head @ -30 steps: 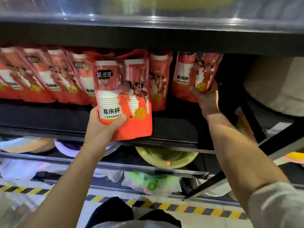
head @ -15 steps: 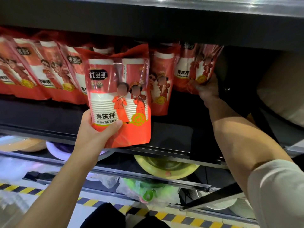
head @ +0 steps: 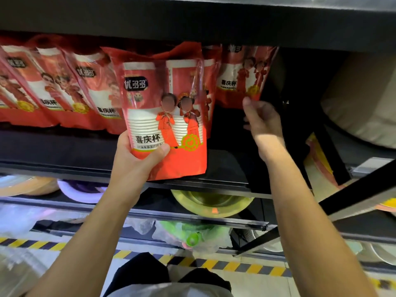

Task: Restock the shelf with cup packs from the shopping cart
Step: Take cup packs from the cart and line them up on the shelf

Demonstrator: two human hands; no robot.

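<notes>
My left hand (head: 137,159) grips a red pack of white paper cups (head: 167,110) by its lower left corner and holds it upright in front of the dark shelf (head: 64,146). A row of several matching red cup packs (head: 64,88) leans along the back of that shelf to the left. At the right end of the row stands another cup pack (head: 244,78). Just below that pack my right hand (head: 263,121) hovers with loosely curled fingers, holding nothing. The shopping cart is not in view.
Right of the last pack the shelf is a dark gap (head: 300,93), with a large pale round item (head: 364,99) beyond it. Lower shelves hold a yellow-green basin (head: 212,202) and bagged plastic ware (head: 188,234). A yellow-black striped strip (head: 235,264) marks the floor edge.
My right hand has let go of the rightmost pack and pulled back below it. The held pack in my left hand stays in front of the shelf.
</notes>
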